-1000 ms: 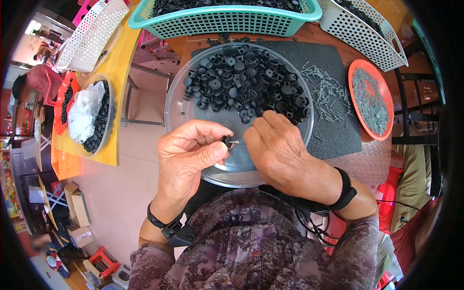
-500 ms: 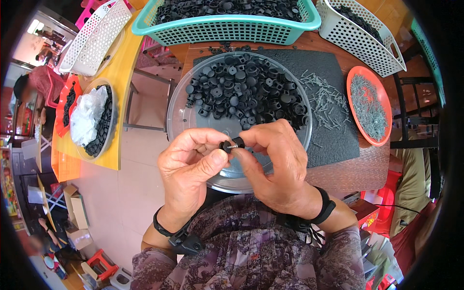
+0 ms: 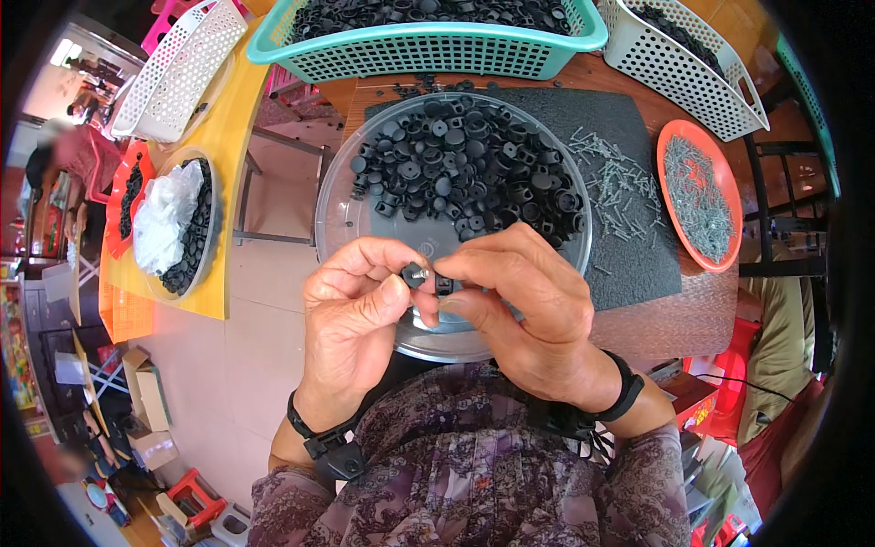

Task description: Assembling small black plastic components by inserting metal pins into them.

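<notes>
Between the thumb and fingers of my left hand (image 3: 351, 305) is a black plastic knob (image 3: 412, 273) with a short metal screw sticking out of it to the right. My right hand (image 3: 519, 310) pinches a small black plastic part (image 3: 445, 284), which has a hole or notch in its side. The two pieces are close together; whether they touch is hard to tell. Both hands are over the near part of a clear round tub (image 3: 330, 196). Many loose black plastic parts (image 3: 447, 164) are heaped toward the tub's far side.
Loose screws (image 3: 615, 178) lie on a dark mat (image 3: 638, 283) right of the tub, beside an orange plate (image 3: 665, 196) of screws. A teal basket (image 3: 428, 55) and a white basket (image 3: 679, 87) of black parts stand behind. A yellow table (image 3: 214, 283) is at left.
The two small pieces, earlier lined up with the screw between them, are now apart. The left-hand knob has tilted so its screw end shows, and the right-hand part has turned and dropped slightly.
</notes>
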A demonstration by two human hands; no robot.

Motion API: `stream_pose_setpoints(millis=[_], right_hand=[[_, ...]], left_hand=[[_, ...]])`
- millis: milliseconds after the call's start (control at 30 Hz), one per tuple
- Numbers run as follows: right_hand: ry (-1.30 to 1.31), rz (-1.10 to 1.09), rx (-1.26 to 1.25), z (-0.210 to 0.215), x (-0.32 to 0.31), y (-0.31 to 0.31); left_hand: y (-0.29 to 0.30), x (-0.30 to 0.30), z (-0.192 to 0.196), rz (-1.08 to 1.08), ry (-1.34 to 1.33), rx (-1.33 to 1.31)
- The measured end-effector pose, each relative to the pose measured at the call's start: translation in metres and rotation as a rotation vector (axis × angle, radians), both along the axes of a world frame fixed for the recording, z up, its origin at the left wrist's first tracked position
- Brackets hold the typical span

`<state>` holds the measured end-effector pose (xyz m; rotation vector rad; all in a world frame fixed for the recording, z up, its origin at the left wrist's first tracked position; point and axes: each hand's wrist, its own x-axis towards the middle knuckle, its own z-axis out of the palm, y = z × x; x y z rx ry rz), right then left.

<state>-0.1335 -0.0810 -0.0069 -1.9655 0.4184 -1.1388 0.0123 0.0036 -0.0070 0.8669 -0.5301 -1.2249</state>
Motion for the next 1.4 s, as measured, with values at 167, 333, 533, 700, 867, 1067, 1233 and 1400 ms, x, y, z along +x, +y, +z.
stream_pose_setpoints(millis=[167, 333, 533, 700, 867, 1067, 1233, 1400], right_hand=[[0.004, 0.012, 0.213, 0.004, -0.007, 0.003], [-0.042, 0.100, 0.569, 0.007, -0.007, 0.003], [-0.217, 0.268, 0.966, 0.004, -0.006, -0.001], [-0.178, 0.273, 1.058, 0.003, -0.007, -0.003], [-0.167, 0.269, 1.066, 0.001, -0.008, -0.004], [-0.165, 0.265, 1.041, 0.000, -0.006, -0.004], [-0.136, 0.243, 1.037, 0.000, -0.006, -0.004], [-0.123, 0.234, 1.017, 0.000, -0.005, -0.003]], left_hand=[[0.001, -0.002, 0.002, -0.008, 0.025, -0.008], [0.002, -0.001, 0.002, 0.057, -0.163, 0.013], [0.006, -0.005, 0.008, 0.131, -0.327, 0.018], [0.004, -0.011, 0.015, 0.191, -0.501, -0.021], [0.003, -0.011, 0.015, 0.223, -0.681, -0.029], [0.002, -0.011, 0.017, 0.265, -0.870, -0.027], [0.000, -0.010, 0.020, 0.260, -1.007, -0.050], [0.003, -0.011, 0.023, 0.222, -0.979, 0.001]])
